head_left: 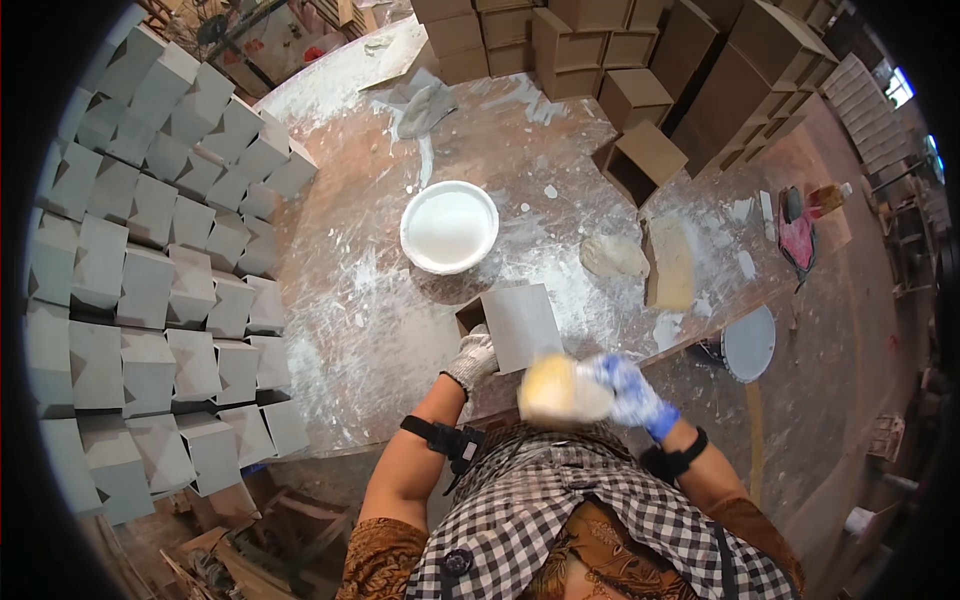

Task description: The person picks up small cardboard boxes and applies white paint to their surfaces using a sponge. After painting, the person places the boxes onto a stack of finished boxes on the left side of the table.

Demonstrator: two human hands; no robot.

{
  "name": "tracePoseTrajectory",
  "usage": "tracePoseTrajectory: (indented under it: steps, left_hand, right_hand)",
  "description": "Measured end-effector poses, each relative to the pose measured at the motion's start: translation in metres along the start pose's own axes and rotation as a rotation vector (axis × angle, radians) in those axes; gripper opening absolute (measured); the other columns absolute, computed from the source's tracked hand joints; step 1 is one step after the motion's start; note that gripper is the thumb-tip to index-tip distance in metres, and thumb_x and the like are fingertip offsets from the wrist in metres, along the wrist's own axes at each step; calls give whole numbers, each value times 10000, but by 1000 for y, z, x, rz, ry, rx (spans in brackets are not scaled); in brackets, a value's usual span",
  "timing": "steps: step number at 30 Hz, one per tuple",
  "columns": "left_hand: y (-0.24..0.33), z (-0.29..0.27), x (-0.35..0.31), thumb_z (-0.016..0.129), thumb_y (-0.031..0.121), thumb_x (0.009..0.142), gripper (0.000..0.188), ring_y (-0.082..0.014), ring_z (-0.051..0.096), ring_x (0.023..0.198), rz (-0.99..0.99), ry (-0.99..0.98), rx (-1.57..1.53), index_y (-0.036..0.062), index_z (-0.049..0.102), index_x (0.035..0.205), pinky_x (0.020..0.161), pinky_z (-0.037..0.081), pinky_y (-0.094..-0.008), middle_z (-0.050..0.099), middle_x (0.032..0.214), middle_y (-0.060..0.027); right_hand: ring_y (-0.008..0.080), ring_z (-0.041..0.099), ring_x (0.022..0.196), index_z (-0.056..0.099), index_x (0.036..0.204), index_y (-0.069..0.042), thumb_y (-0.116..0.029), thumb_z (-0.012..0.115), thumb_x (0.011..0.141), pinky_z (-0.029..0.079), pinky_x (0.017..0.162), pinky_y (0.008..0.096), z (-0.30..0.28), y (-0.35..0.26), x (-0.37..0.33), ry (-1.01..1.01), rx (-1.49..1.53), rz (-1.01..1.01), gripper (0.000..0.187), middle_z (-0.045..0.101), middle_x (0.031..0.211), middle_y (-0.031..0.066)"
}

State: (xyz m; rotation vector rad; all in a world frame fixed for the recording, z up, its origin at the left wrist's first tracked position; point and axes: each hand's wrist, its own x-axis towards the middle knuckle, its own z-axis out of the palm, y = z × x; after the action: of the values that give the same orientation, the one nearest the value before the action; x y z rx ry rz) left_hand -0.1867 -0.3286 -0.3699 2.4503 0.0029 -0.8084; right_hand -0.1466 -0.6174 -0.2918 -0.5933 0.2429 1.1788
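My left hand (478,357), in a whitish knit glove, grips the open end of a small box (524,328); its fingers reach partly inside. The box's upper face has a pale grey-white coat, while the inside shows brown. My right hand (637,396), in a blue and white glove, is closed on a yellow sponge (548,388) whose underside looks whitish. Motion blurs the sponge, which is beside the box's near right corner; whether they touch, I cannot tell. Beyond the box stands a white bowl (449,268) of white liquid.
Stacked whitened boxes (145,285) form a wall at the left. Bare brown boxes (640,160) are piled at the far right. A worn sponge block (669,265) and a pale lump (613,257) lie on the stained table (350,330). A bucket (748,344) stands past the table's right edge.
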Motion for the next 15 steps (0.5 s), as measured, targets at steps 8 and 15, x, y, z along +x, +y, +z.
tracePoseTrajectory:
  steps: [8, 15]
  left_hand:
    - [-9, -1, 2, 575, 243, 880, 304, -228, 598, 940, 46, -102, -1273, 102, 612, 1147, 780, 518, -358, 650, 1064, -87]
    - [-4, -33, -4, 516, 344, 926, 344, -204, 606, 975, 237, 63, 151, 94, 623, 1137, 845, 491, -313, 634, 1120, -107]
  right_hand:
    - [310, 591, 987, 572, 1175, -88, -260, 747, 695, 485, 857, 389, 54, -57, 26, 53, -1721, -1201, 539, 607, 1069, 133]
    - [321, 593, 970, 615, 1131, -48, -185, 771, 626, 475, 863, 366, 58, -85, 120, 151, -1710, -659, 546, 617, 1027, 157]
